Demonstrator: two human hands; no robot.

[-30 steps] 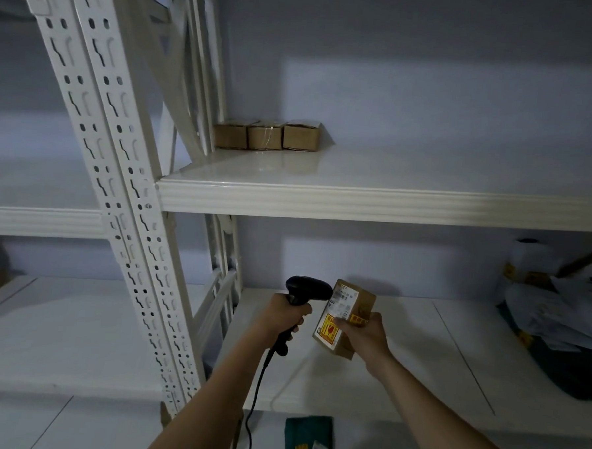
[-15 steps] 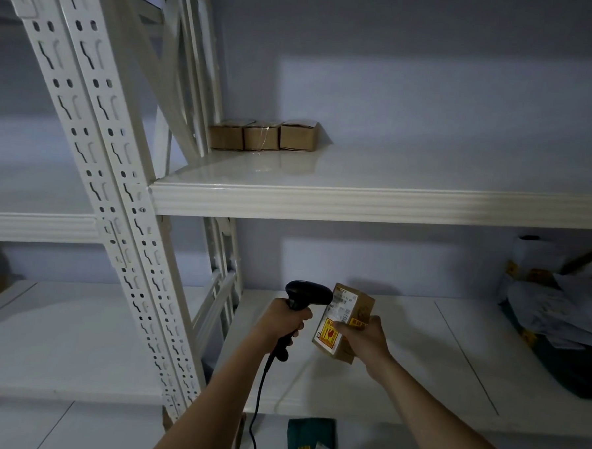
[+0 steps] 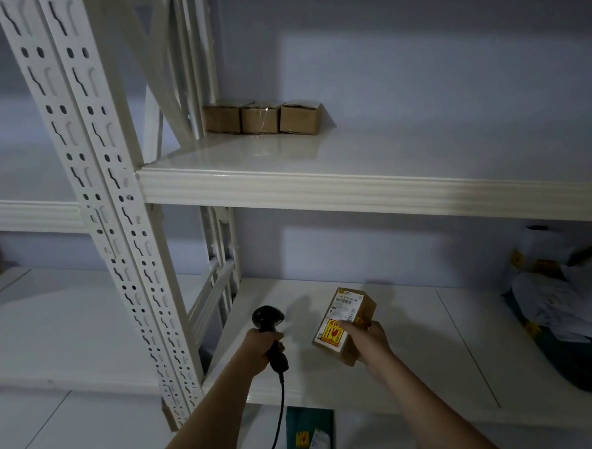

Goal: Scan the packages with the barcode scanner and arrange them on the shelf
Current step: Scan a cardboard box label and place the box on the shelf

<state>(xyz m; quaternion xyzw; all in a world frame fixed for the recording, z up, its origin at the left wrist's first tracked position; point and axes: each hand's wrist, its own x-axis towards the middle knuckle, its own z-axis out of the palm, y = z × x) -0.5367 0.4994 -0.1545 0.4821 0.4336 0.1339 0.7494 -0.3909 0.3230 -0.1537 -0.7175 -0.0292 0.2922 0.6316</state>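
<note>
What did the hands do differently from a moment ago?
The left hand swung the black barcode scanner away to the left, opening a gap to the brown cardboard package, whose label it nearly touched before. The right hand holds that package as before, label up. Nothing was let go. The three small brown boxes on the upper white shelf stayed put.

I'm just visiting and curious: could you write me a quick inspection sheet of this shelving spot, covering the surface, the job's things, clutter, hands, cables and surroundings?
Surface: white upper shelf and lower shelf.
Job's things: three small cardboard boxes in a row at the upper shelf's back left; labelled package; black barcode scanner.
Clutter: heap of mail bags at the lower shelf's right.
Hands: left hand grips the scanner; right hand holds the package.
Cables: scanner cable hangs down.
Surroundings: perforated upright, grey wall; dim light.
</note>
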